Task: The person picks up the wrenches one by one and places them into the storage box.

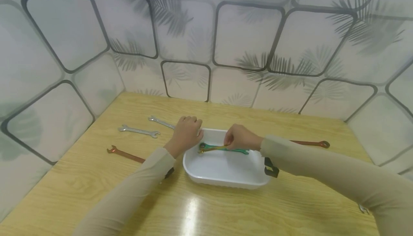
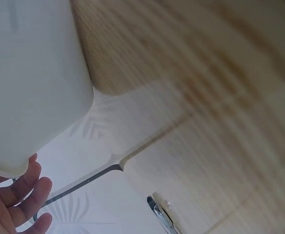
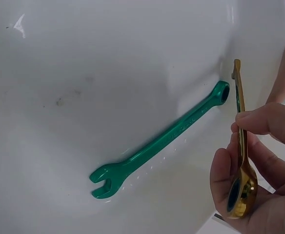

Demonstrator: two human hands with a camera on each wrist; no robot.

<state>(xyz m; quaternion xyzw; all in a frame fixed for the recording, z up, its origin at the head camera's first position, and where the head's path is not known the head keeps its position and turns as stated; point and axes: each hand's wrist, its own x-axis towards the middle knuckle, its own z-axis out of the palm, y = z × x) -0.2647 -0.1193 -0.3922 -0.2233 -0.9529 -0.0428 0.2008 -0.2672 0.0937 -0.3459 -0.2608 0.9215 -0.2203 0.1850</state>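
A golden ratcheting combination wrench [image 3: 242,146] is pinched between the thumb and fingers of my right hand [image 1: 240,137], over the inside of a white plastic tub [image 1: 222,178]. Beneath it, a green combination wrench [image 3: 167,136] lies on the tub's floor near the far wall, its open jaw and ring end both visible in the right wrist view. My left hand [image 1: 187,134] grips the tub's rim at the far left corner, the thumb toward the inside. In the left wrist view its fingers [image 2: 30,190] bend beside the rim, outside the tub.
Left of the tub lie two silver wrenches [image 1: 138,131] and a copper-red wrench [image 1: 127,155] on the wooden table [image 1: 80,178]. A red wrench [image 1: 311,143] lies to the right, partly behind my sleeve. Patterned walls [image 1: 187,80] border the table's back and sides.
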